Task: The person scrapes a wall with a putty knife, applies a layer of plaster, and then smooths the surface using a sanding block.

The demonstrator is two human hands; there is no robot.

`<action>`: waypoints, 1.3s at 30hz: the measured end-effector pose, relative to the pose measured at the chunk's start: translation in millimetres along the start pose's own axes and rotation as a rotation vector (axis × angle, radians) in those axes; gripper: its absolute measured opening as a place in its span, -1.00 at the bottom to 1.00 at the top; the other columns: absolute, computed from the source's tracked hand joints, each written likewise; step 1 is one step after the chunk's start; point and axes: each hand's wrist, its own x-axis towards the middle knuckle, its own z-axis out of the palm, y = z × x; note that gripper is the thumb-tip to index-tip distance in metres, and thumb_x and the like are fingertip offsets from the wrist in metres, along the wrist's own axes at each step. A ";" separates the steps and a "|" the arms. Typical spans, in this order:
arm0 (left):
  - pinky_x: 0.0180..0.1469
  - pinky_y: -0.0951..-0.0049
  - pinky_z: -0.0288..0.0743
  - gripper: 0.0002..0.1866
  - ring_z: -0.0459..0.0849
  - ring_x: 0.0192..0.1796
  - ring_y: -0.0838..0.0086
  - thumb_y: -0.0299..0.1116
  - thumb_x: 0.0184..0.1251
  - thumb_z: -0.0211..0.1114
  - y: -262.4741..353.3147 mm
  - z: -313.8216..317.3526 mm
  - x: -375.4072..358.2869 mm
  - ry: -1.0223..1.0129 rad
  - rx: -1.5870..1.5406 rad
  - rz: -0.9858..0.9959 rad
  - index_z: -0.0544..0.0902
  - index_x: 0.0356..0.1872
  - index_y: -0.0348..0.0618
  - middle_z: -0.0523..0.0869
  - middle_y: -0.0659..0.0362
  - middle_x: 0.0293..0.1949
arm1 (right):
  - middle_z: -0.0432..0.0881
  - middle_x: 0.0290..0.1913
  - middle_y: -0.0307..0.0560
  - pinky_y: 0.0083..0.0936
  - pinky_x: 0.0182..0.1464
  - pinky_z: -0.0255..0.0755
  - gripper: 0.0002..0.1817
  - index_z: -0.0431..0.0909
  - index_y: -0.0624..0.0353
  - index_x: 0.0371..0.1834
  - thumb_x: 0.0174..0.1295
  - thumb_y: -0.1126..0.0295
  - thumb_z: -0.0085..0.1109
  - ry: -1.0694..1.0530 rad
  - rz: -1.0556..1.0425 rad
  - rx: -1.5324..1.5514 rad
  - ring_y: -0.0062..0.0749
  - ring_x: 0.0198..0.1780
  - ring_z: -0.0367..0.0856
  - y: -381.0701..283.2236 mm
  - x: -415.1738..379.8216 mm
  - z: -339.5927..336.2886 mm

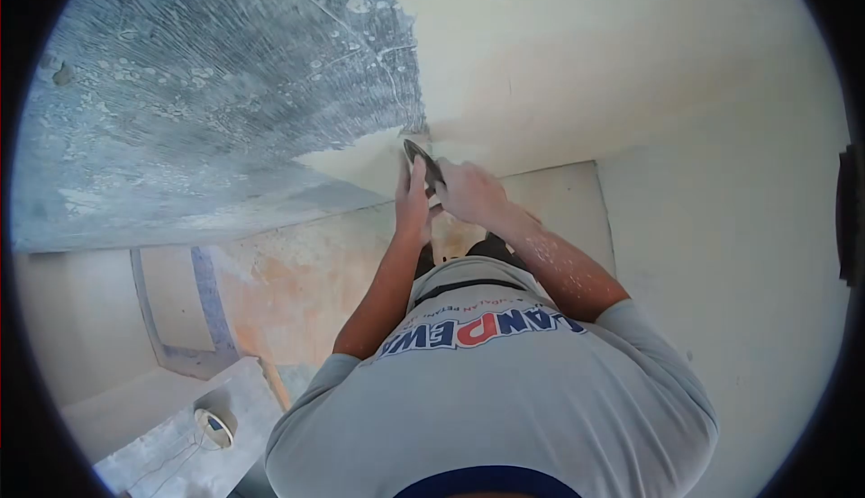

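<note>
Both my hands meet around a dark-bladed trowel [422, 161], which is tilted close to the wall surface. My right hand [473, 194] is closed at the trowel's lower end, and its grip hides the handle. Upright beside the blade, my left hand [413, 199] has its thumb against the tool and its fingers along the far side. Cream plaster [365, 163] spreads around the blade and ends in a ragged edge. Beyond it lies a rough blue-grey wall area [243, 93] with pale patches.
A smooth cream surface [613, 66] spans the upper right. Below left is a patchy orange-beige surface [297, 273]. A pale ledge [171, 435] carries a round white item [214, 428] with thin cords. A dark object [847, 216] stands at the right edge.
</note>
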 end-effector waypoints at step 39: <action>-0.78 0.34 0.22 -0.86 0.38 -0.80 0.42 -0.27 0.29 0.17 53.8 -38.2 13.6 -0.089 -0.323 -0.273 0.51 -0.33 -0.09 0.54 0.19 -0.54 | 0.58 -0.51 -0.09 -0.60 -0.72 0.18 -0.91 0.50 0.29 -0.24 0.20 0.56 0.11 0.334 0.655 1.654 -0.52 -0.70 0.44 -116.9 22.4 -7.5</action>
